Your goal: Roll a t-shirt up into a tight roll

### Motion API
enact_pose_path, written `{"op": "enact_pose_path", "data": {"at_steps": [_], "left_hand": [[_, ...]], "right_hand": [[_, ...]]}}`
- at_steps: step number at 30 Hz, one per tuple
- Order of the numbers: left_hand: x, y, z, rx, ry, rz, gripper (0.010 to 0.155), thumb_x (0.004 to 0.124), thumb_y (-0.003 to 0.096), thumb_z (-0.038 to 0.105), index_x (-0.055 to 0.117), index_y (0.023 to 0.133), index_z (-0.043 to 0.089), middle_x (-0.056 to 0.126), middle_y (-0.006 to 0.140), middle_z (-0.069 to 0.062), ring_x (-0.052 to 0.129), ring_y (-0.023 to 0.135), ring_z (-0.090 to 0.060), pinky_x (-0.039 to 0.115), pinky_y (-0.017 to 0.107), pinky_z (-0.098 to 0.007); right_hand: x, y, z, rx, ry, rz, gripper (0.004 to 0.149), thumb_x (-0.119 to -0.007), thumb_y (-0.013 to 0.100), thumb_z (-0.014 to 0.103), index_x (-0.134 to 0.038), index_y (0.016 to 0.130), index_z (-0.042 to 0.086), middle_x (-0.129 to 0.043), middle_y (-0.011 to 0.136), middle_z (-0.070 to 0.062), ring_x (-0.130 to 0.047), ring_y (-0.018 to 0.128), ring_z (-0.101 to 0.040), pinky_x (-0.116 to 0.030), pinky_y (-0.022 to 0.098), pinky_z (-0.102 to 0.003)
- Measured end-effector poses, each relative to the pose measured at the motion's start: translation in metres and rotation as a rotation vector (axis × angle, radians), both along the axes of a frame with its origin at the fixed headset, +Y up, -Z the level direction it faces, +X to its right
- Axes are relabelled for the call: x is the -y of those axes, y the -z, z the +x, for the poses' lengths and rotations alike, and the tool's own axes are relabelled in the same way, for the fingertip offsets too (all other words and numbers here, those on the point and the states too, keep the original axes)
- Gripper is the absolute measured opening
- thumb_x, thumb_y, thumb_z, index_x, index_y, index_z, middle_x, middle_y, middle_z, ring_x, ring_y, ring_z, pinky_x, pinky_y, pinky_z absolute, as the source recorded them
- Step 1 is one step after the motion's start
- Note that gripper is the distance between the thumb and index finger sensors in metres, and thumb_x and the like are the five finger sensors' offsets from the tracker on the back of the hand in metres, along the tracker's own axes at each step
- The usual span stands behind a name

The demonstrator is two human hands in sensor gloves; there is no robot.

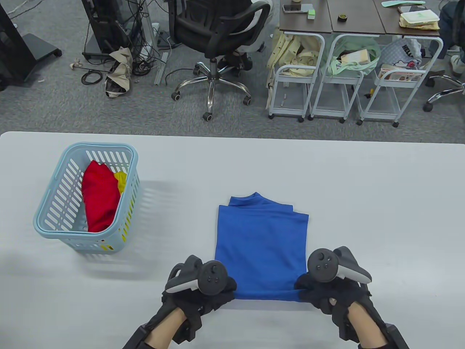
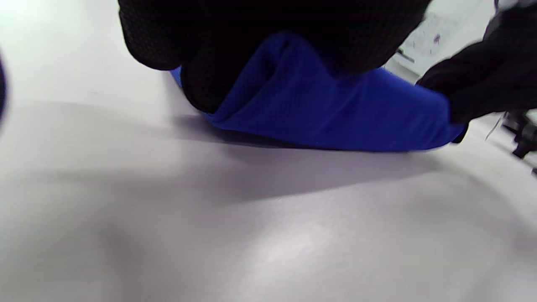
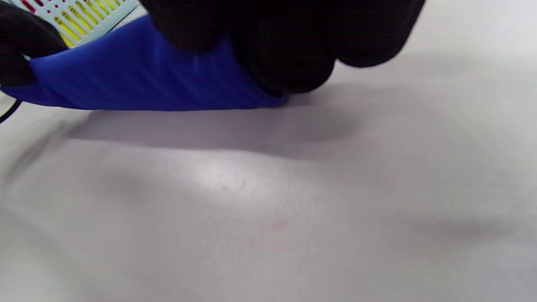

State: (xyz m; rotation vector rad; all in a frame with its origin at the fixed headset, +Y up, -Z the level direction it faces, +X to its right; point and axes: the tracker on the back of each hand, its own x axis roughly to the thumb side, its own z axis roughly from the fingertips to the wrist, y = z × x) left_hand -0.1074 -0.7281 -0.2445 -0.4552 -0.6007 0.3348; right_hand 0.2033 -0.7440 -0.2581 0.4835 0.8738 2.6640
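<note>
Table view: blue t-shirt lies folded into a narrow rectangle on the white table, collar end away from the person, hem end at the near edge. Left hand sits on the near left corner of the hem, right hand on the near right corner. From above, the trackers and glove backs hide the fingers, so the grip itself cannot be read here. The near hem looks slightly raised into a thick band between the two hands.

Left wrist view: left hand's fingers curl down over the hem and pinch it; the t-shirt edge is turned up into a low fold, lifted just off the table at the corner. The right hand shows at the far end, clamped on the cloth.

Right wrist view: fingers of the right hand wrap over the t-shirt and grip its corner against the table. The fold runs as one rounded band to the left hand, which holds the other end.

Table view only: a light blue basket stands well apart to the left, holding a red garment and a bit of yellow cloth. Its slotted wall appears blurred in the right wrist view's top left corner.
</note>
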Motion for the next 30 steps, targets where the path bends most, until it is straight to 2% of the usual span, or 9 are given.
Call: {"op": "enact_pose_path", "data": {"at_steps": [2,6,12,15,17,19,24,27,30], "left_hand": [[0.002,0.002,0.003,-0.038,0.076,0.092,0.044,0.066,0.0591,0.045,0.079,0.095,0.023,0.092,0.085,-0.004,0.091,0.077,-0.029,0.067,0.071,-0.057],[0.018,0.005,0.013,-0.025,0.498,0.333,0.042,0.066,0.0581,0.046,0.076,0.095,0.029,0.088,0.09,0.001,0.088,0.084,-0.026,0.064,0.074,-0.057],[-0.01,-0.014,0.015,-0.028,0.257,0.403,0.049,0.067,0.0579,0.048,0.07,0.103,0.028,0.083,0.097,-0.001,0.083,0.089,-0.029,0.063,0.074,-0.057],[0.008,-0.016,0.028,0.108,0.209,0.262,0.053,0.074,0.0545,0.048,0.07,0.104,0.029,0.082,0.1,-0.002,0.083,0.091,-0.03,0.067,0.073,-0.057],[0.023,-0.015,0.035,0.163,0.316,0.177,0.059,0.074,0.0538,0.05,0.062,0.108,0.031,0.071,0.105,-0.004,0.073,0.094,-0.032,0.064,0.074,-0.056],[0.02,-0.014,0.037,0.164,0.323,0.247,0.059,0.075,0.053,0.052,0.064,0.107,0.032,0.075,0.103,-0.002,0.078,0.092,-0.03,0.066,0.073,-0.055],[0.022,-0.014,0.033,0.148,0.303,0.212,0.061,0.076,0.0524,0.053,0.062,0.108,0.031,0.072,0.105,-0.004,0.077,0.093,-0.03,0.065,0.074,-0.055],[0.023,-0.012,0.032,0.147,0.31,0.213,0.065,0.077,0.0515,0.053,0.059,0.11,0.03,0.07,0.106,-0.003,0.076,0.093,-0.029,0.065,0.074,-0.054],[0.024,-0.014,0.034,0.154,0.375,0.261,0.07,0.079,0.0496,0.054,0.055,0.111,0.031,0.067,0.108,-0.004,0.075,0.093,-0.029,0.064,0.074,-0.055]], "right_hand": [[0.006,0.002,0.001,0.035,-0.056,0.004,0.042,-0.062,0.057,0.035,-0.069,0.095,0.017,-0.072,0.094,-0.014,-0.09,0.06,-0.016,-0.076,0.049,-0.042],[0.013,0.001,-0.009,0.034,-0.14,0.014,0.042,-0.061,0.058,0.037,-0.066,0.095,0.018,-0.071,0.092,-0.013,-0.09,0.058,-0.016,-0.076,0.049,-0.042],[0.013,0.001,-0.009,0.051,-0.153,0.015,0.042,-0.061,0.058,0.039,-0.066,0.094,0.019,-0.071,0.091,-0.01,-0.09,0.059,-0.015,-0.076,0.049,-0.042],[0.011,0.001,-0.008,0.076,-0.18,0.029,0.042,-0.063,0.058,0.04,-0.067,0.094,0.019,-0.072,0.091,-0.01,-0.091,0.059,-0.016,-0.076,0.049,-0.042],[0.006,-0.001,-0.005,0.138,-0.282,0.093,0.045,-0.068,0.056,0.042,-0.067,0.095,0.018,-0.071,0.093,-0.012,-0.09,0.061,-0.018,-0.076,0.05,-0.044],[-0.007,-0.003,-0.002,0.169,-0.382,0.19,0.043,-0.073,0.055,0.039,-0.067,0.094,0.022,-0.068,0.095,-0.012,-0.088,0.064,-0.018,-0.074,0.053,-0.045],[-0.015,-0.011,-0.019,-0.053,-0.094,0.18,0.048,-0.08,0.053,0.038,-0.064,0.097,0.026,-0.056,0.104,-0.013,-0.079,0.079,-0.025,-0.066,0.061,-0.049],[0.014,-0.018,-0.04,-0.162,-0.315,0.101,0.07,-0.085,0.048,0.043,-0.043,0.103,0.031,-0.038,0.11,-0.012,-0.066,0.085,-0.026,-0.057,0.066,-0.051],[0.012,-0.018,-0.047,-0.156,-0.374,0.182,0.07,-0.085,0.049,0.041,-0.04,0.102,0.032,-0.041,0.109,-0.01,-0.069,0.083,-0.024,-0.058,0.067,-0.051]]}}
